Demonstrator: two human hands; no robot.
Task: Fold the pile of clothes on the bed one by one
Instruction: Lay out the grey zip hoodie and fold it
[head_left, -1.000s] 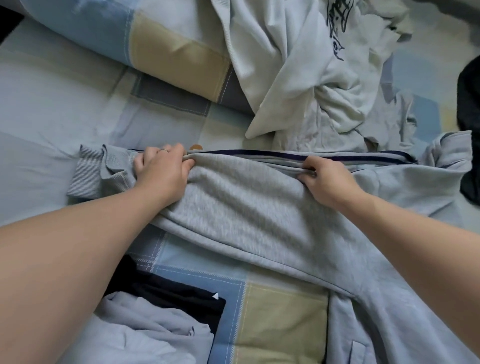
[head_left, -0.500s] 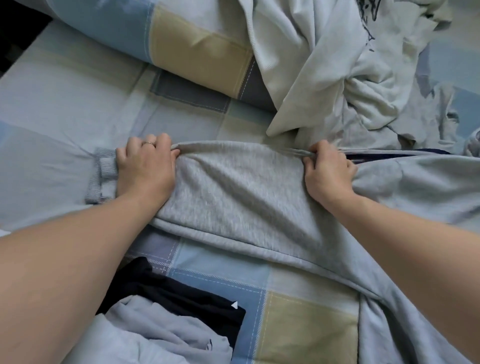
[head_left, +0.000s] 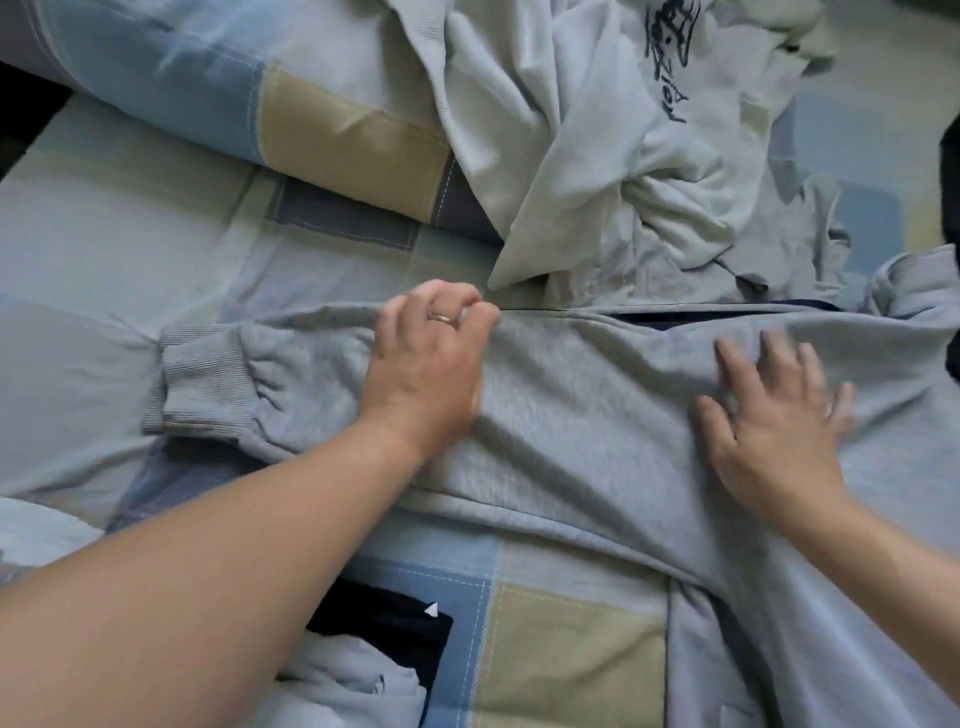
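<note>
Item: grey garment (head_left: 597, 415), mid-fold, cuff (head_left: 202, 379) at nine o'clock. My left hand (head_left: 431, 364) pinches its far edge; my right hand (head_left: 774, 426), fingers spread, presses it flat. Next, probably: fold the cuff inward.

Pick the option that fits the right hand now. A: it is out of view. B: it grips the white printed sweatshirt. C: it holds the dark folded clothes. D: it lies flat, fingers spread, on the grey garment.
D: the right hand lies with fingers spread on the grey garment.
</note>
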